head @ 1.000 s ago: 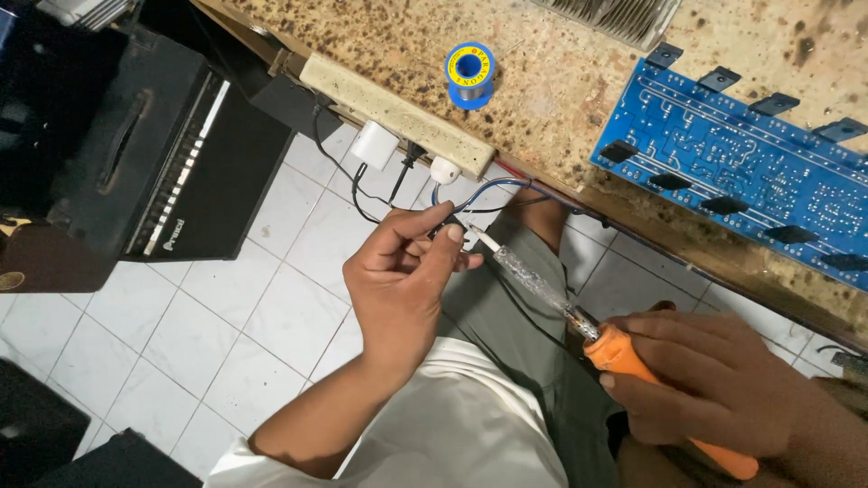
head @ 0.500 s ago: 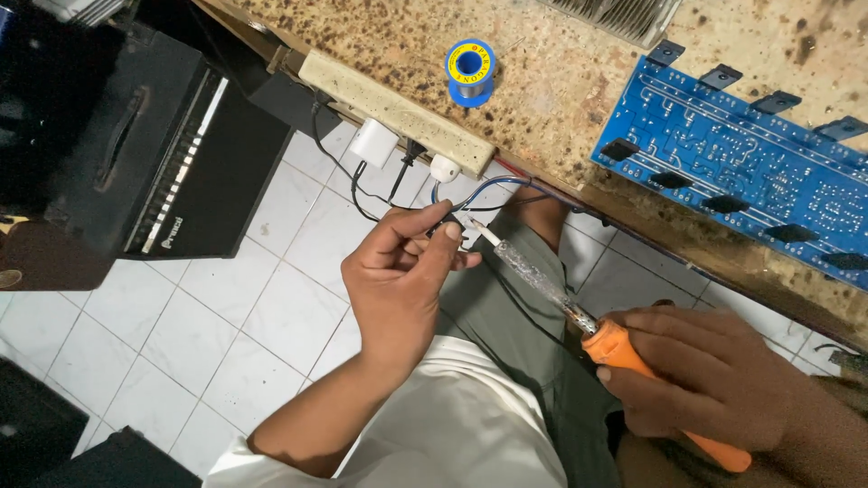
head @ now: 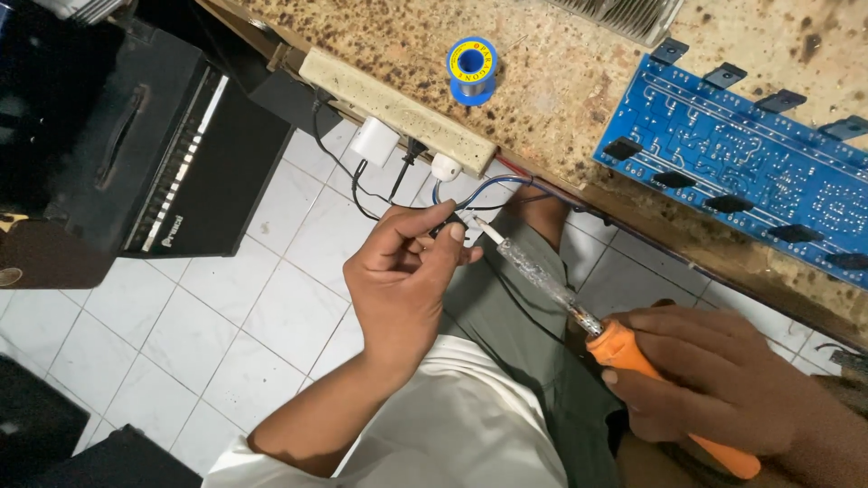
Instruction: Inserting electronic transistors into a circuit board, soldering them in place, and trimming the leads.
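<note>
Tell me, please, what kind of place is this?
Probably a small electronics repair workshop. The right hand holds an orange-handled soldering iron, and a blue circuit board and a solder spool lie on the worn workbench.

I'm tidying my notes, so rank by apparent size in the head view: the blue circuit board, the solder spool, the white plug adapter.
1. blue circuit board
2. solder spool and white plug adapter: look alike, unranked.

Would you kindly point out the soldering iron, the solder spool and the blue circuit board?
soldering iron (head: 633, 354), head view, orange handle near the barrel.
solder spool (head: 473, 65), head view, blue top flange.
blue circuit board (head: 750, 172), head view, middle of the board.
</note>
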